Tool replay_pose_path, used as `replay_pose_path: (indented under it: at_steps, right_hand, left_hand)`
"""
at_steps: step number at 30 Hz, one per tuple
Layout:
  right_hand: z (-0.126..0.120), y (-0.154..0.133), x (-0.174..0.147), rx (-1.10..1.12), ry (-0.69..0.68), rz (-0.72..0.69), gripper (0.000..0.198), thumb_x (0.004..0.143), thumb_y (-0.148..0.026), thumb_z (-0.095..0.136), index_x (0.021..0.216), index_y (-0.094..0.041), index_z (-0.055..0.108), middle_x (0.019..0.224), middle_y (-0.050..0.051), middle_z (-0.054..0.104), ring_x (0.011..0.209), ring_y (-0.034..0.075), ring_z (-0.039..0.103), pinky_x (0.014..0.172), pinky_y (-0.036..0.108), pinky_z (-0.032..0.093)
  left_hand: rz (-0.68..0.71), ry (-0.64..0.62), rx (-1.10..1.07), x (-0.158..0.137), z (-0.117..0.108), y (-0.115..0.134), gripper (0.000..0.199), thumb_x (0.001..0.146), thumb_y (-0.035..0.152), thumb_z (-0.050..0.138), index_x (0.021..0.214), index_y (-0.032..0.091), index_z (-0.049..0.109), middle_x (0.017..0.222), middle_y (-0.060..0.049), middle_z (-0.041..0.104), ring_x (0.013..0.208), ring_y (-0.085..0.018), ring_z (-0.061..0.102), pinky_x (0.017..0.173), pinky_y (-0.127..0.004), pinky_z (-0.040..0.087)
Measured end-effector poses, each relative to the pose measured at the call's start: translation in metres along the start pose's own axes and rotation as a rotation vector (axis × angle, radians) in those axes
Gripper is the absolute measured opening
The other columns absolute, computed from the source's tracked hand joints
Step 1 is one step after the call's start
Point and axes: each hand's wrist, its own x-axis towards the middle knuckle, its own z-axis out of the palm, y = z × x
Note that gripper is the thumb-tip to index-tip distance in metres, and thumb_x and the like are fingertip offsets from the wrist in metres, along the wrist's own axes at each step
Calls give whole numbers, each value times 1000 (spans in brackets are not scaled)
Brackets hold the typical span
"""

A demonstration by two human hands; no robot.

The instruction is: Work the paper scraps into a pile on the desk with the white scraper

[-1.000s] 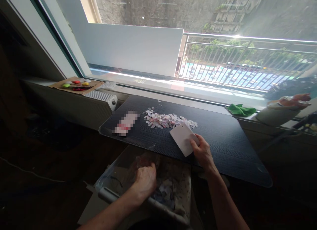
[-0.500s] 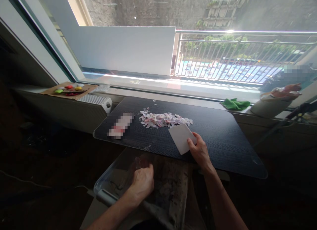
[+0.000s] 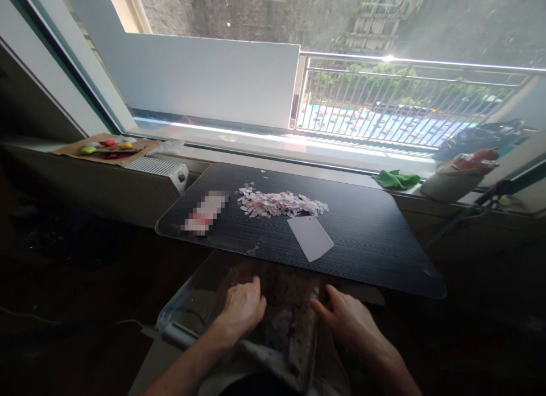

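Note:
Below the table's near edge, my left hand (image 3: 242,306) is curled closed over a clear plastic container (image 3: 187,305), and what its fingers grip is hidden. My right hand (image 3: 347,319) hangs at the right side of a dark, stained cloth-like piece (image 3: 294,328), thumb and forefinger apart and nothing held. A flat white card (image 3: 311,238) with a small hole near its far edge lies on the black table (image 3: 371,242). Just beyond it spreads a heap of small paper scraps (image 3: 281,203), white and pinkish.
At the table's left lies a blurred-out flat item (image 3: 205,213). On the sill are cardboard (image 3: 70,148) with coloured pieces, a green cloth (image 3: 396,180) and a pale container (image 3: 452,182). A white radiator (image 3: 164,171) stands left of the table, a window behind.
My right hand has let go of the white card, leaving it on the table, and has moved down toward me below the table edge. My left hand has barely moved.

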Motion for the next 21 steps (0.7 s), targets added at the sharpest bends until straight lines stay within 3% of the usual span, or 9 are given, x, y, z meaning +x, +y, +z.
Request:
replay_pose_path:
  at_steps: [2, 5, 9, 13, 17, 21]
  right_hand:
    - [21, -4, 0, 4, -31, 30, 30, 80, -41, 44, 85, -16, 59, 86, 17, 68, 81, 29, 64, 61, 32, 37]
    - [38, 3, 8, 120, 29, 37, 21, 79, -28, 39, 74, -17, 56, 82, 15, 68, 76, 25, 63, 60, 30, 36]
    - [40, 25, 15, 373, 85, -7, 18, 73, -29, 43, 62, -19, 53, 68, 6, 64, 63, 19, 57, 53, 26, 34]
    - [42, 28, 12, 556, 30, -75, 18, 70, -28, 46, 66, -16, 58, 66, 3, 63, 63, 17, 55, 54, 24, 36]
    - [45, 20, 6, 553, -29, -133, 22, 72, -27, 42, 76, -14, 60, 77, 5, 65, 70, 18, 56, 61, 25, 39]
    - [46, 21, 1, 569, -51, -138, 22, 72, -26, 42, 79, -14, 60, 80, 6, 66, 74, 19, 58, 63, 25, 41]
  left_hand:
    - [7, 41, -5, -1, 1, -1, 34, 84, 29, 32, 104, 10, 53, 93, -17, 67, 93, -25, 63, 80, -35, 44]
    - [10, 64, -35, -5, 3, -5, 36, 84, 35, 32, 100, 12, 53, 92, -16, 67, 91, -27, 64, 77, -36, 45]
    - [9, 33, -154, -11, 3, -13, 44, 86, 48, 26, 100, 15, 52, 93, -15, 67, 91, -27, 63, 76, -37, 44]
    - [33, -13, -277, -20, 0, -17, 45, 83, 53, 29, 94, 17, 53, 97, -13, 66, 93, -26, 62, 76, -33, 43]
    - [14, -47, -266, -30, 1, -18, 31, 73, 40, 48, 94, 18, 51, 100, -11, 65, 93, -24, 61, 71, -27, 43]
    - [23, -53, -152, -30, 6, -18, 30, 69, 22, 46, 99, 18, 49, 98, -9, 65, 93, -24, 62, 71, -27, 42]
